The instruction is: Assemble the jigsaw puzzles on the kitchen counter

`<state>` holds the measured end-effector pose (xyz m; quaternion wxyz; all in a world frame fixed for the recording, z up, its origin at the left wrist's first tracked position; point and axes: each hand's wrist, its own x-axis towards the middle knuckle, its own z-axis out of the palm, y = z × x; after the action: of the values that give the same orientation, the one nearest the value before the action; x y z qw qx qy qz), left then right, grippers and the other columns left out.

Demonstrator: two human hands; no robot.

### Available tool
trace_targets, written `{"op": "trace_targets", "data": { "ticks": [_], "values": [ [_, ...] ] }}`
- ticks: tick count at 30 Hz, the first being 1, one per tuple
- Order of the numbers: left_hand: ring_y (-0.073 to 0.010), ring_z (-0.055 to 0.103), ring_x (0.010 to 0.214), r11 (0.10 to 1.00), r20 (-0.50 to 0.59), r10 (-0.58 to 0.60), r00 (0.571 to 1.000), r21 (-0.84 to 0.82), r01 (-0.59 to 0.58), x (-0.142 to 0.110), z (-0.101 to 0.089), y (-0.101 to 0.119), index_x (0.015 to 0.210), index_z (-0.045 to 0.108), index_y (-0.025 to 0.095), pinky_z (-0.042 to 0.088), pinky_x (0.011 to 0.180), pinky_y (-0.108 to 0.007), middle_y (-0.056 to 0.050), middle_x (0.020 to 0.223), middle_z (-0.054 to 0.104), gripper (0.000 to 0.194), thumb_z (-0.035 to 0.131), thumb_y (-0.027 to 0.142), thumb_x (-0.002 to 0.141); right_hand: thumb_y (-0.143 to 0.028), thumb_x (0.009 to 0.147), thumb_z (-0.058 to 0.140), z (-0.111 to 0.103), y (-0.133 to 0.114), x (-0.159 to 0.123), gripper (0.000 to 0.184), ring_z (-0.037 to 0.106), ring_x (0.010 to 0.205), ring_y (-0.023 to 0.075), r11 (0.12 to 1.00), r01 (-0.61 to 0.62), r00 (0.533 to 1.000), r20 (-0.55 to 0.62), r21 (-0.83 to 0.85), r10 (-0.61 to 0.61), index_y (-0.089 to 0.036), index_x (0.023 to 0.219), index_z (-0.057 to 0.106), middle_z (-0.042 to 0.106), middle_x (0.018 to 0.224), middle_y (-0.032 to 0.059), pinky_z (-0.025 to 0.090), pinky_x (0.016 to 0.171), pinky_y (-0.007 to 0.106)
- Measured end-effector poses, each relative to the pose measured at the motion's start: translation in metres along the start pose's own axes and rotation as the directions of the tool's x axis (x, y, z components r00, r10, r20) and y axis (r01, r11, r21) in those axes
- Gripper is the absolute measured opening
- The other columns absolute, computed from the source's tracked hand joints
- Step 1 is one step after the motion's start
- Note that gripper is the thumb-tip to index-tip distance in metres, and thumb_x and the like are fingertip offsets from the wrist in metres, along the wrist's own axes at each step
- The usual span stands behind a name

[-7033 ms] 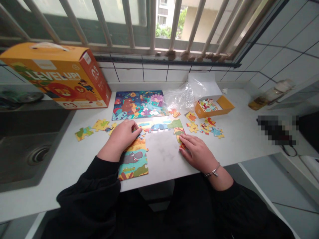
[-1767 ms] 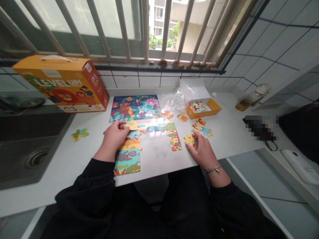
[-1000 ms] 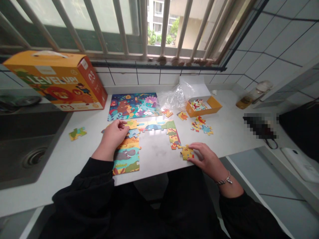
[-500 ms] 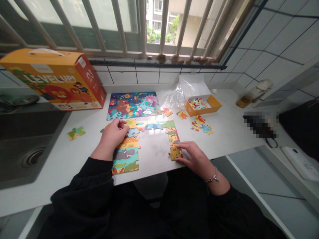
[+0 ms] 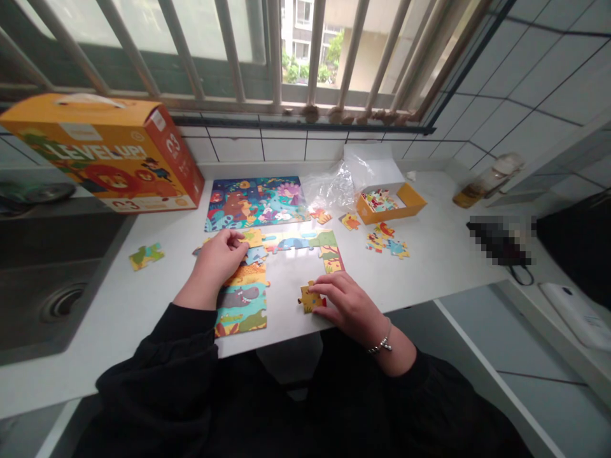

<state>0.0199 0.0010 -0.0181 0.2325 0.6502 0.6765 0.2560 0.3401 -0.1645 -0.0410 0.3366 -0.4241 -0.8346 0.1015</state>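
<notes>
One yellow puzzle piece (image 5: 310, 299) is pinched in the right hand (image 5: 351, 308), close to the near edge of the worktop (image 5: 420, 264), where a slip could drop it; the left hand (image 5: 217, 261) rests over the left joined pieces (image 5: 243, 296), its grip unclear, and a nudge might part them.

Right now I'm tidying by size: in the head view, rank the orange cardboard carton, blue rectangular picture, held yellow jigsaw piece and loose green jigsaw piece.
1. Orange cardboard carton
2. Blue rectangular picture
Smallest, too alike to rank: yellow jigsaw piece, partly covered; green jigsaw piece
</notes>
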Motion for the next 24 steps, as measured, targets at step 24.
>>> {"op": "trace_targets", "data": {
  "ticks": [24],
  "values": [
    [-0.0246, 0.075, 0.082, 0.999, 0.032, -0.033, 0.999, -0.039, 0.034, -0.002, -0.001, 0.004, 0.106, 0.072, 0.024, 0.051, 0.074, -0.033, -0.002, 0.090, 0.079, 0.029, 0.070, 0.041, 0.083, -0.027, 0.104, 0.061, -0.080, 0.097, 0.000, 0.029, 0.070, 0.127, 0.0351, 0.799, -0.413, 0.908, -0.127, -0.437, 0.400, -0.016, 0.127, 0.075, 0.077, 0.132, 0.0197, 0.053, 0.116, 0.052]
  ]
}}
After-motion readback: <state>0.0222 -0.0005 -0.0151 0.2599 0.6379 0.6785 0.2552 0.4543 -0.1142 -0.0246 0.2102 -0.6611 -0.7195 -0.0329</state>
